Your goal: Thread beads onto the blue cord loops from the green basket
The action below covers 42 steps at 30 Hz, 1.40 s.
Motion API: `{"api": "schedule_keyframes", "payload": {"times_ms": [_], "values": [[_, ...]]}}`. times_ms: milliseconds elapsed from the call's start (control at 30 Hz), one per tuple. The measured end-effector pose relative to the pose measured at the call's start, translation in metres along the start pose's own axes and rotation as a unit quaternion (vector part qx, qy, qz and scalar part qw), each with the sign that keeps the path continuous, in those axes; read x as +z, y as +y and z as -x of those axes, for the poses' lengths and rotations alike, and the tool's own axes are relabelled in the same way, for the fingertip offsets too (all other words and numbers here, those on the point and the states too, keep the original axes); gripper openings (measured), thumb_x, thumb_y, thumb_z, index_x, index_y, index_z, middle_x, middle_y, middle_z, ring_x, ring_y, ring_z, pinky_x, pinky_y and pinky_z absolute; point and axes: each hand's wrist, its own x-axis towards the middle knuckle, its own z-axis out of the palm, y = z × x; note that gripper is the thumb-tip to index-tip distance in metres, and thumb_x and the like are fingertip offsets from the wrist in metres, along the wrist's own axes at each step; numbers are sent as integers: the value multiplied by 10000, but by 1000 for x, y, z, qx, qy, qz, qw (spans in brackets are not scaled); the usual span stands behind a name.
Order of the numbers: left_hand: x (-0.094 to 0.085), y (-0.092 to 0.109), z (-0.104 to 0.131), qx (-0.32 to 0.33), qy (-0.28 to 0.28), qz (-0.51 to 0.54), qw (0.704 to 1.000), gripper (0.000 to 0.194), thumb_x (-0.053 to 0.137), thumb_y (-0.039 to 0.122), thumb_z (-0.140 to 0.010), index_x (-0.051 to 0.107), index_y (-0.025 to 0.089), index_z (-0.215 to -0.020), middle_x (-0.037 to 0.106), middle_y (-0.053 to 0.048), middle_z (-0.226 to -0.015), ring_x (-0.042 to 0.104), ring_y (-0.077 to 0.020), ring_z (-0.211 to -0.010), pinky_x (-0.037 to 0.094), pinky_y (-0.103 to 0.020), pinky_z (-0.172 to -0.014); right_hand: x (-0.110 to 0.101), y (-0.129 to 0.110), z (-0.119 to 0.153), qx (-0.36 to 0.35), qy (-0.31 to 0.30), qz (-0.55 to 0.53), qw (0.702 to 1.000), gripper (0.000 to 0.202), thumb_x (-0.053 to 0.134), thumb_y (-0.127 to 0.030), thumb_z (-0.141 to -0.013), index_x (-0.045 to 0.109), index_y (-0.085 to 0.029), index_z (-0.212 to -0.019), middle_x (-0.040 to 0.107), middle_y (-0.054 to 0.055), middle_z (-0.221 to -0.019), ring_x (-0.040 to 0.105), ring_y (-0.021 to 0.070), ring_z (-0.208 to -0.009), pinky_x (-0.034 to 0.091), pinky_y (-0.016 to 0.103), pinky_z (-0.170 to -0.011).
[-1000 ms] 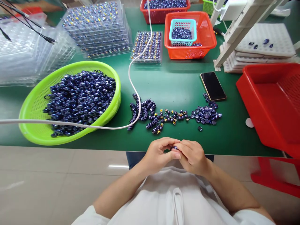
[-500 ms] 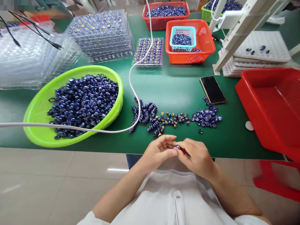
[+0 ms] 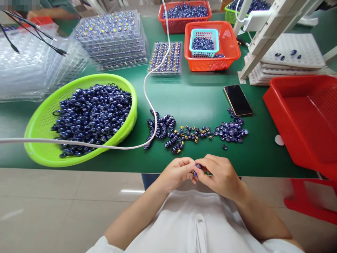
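At the table's front edge my two hands meet, fingertips nearly touching. My right hand (image 3: 217, 174) pinches a shiny dark blue piece (image 3: 199, 166) between thumb and fingers. My left hand (image 3: 180, 173) is closed at the fingertips around a small dark bead (image 3: 195, 174), just below that piece. Beyond the hands lie a pile of flat dark blue pieces (image 3: 231, 131), small beads with gold parts (image 3: 196, 133) and stacked rows of dark ring-like pieces (image 3: 164, 124). One loose flat piece (image 3: 224, 147) sits nearer to my right hand.
A green basket (image 3: 39, 154) heaped with dark pieces stands left, with a white cable (image 3: 126, 148) across it. Behind are stacked clear trays (image 3: 118, 45) and an orange basket (image 3: 226, 65). A phone (image 3: 238, 100), red tray (image 3: 295, 140) and metal post (image 3: 259, 49) are right.
My left fingers have drawn together and turned downward, and a second small dark bead now shows between the hands. The view has shifted slightly.
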Motion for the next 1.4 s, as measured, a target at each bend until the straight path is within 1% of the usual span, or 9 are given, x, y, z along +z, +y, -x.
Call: {"api": "schedule_keyframes", "payload": {"times_ms": [267, 467, 600, 833, 1033, 1133, 1233, 1333, 1400], "values": [[-4, -1, -2, -35, -19, 9, 999, 325, 838, 351, -701, 627, 104, -689, 632, -26, -604, 615, -110, -528, 530, -216, -528, 2, 4, 1, 8, 1, -53, 999, 49, 627, -171, -906, 629, -144, -947, 603, 4, -678, 521, 106, -593, 423, 231, -574], [-3, -1, -2, -47, -17, 7, 999, 307, 831, 342, -709, 654, 93, -736, 638, -29, -618, 616, -109, -541, 523, -207, -530, 2, 6, 2, 12, -39, -44, 998, 64, 598, -208, -941, 617, -150, -961, 620, 12, -721, 522, 119, -623, 415, 249, -593], [-4, -2, -3, -49, -9, 11, 999, 289, 823, 327, -717, 646, 98, -706, 641, -32, -603, 615, -111, -529, 515, -206, -518, 1, 7, 3, 21, -58, -51, 997, 73, 572, -216, -959, 616, -158, -952, 623, 13, -728, 518, 123, -629, 399, 255, -597], [-1, -7, 0, -48, 8, 23, 999, 303, 804, 341, -735, 620, 104, -693, 633, -45, -564, 581, -104, -466, 474, -188, -450, -2, 2, 4, 44, -86, -49, 994, 133, 511, -232, -984, 610, -170, -919, 642, 32, -760, 577, 146, -684, 421, 266, -643], [-1, -13, -6, -40, 25, 28, 999, 366, 813, 409, -731, 581, 131, -685, 611, -25, -582, 562, -87, -458, 437, -169, -438, 4, 2, 2, 25, -34, 26, 999, 230, 425, -253, -993, 575, -185, -833, 641, 24, -706, 610, 150, -640, 412, 267, -604], [-4, -13, -9, -33, 29, -2, 999, 463, 837, 530, -660, 589, 146, -736, 602, -13, -580, 570, -99, -480, 460, -191, -478, 8, 4, 5, 32, -2, 43, 999, 247, 397, -240, -996, 569, -193, -824, 644, 19, -691, 626, 144, -629, 415, 259, -606], [-8, -11, -8, 29, 38, -70, 996, 514, 823, 567, -658, 648, 166, -927, 643, -29, -735, 618, -138, -618, 504, -233, -542, 15, 7, 9, 29, 27, 53, 998, 286, 363, -258, -1007, 559, -198, -807, 636, 14, -659, 623, 140, -592, 411, 257, -582], [-12, -10, -6, 81, 26, -141, 986, 591, 861, 491, -648, 666, 195, -1121, 680, -85, -1027, 654, -203, -885, 544, -308, -757, 25, 10, 12, 4, 49, 41, 998, 363, 311, -330, -1021, 533, -205, -762, 627, 8, -622, 607, 136, -539, 397, 259, -534], [-13, -10, -6, 91, -1, -168, 982, 608, 860, 473, -658, 678, 193, -1166, 692, -110, -1094, 639, -251, -1021, 504, -364, -913, 31, 11, 14, -7, 55, 29, 998, 411, 285, -379, -1026, 499, -209, -718, 614, -3, -589, 592, 126, -502, 376, 255, -498]]}}
